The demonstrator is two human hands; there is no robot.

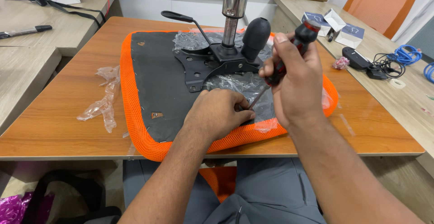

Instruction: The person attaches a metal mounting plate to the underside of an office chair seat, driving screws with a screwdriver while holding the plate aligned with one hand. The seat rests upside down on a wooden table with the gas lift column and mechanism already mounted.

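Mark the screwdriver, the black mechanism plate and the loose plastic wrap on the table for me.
screwdriver (302,36): head view, on its black and red handle.
black mechanism plate (199,68): head view, on the flat left part with holes.
loose plastic wrap (105,99): head view, middle of the crumpled strip.

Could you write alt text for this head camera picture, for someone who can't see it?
A right hand holds a screwdriver over an upturned orange chair seat on a wooden table. The left hand steadies its tip beside the black metal plate.
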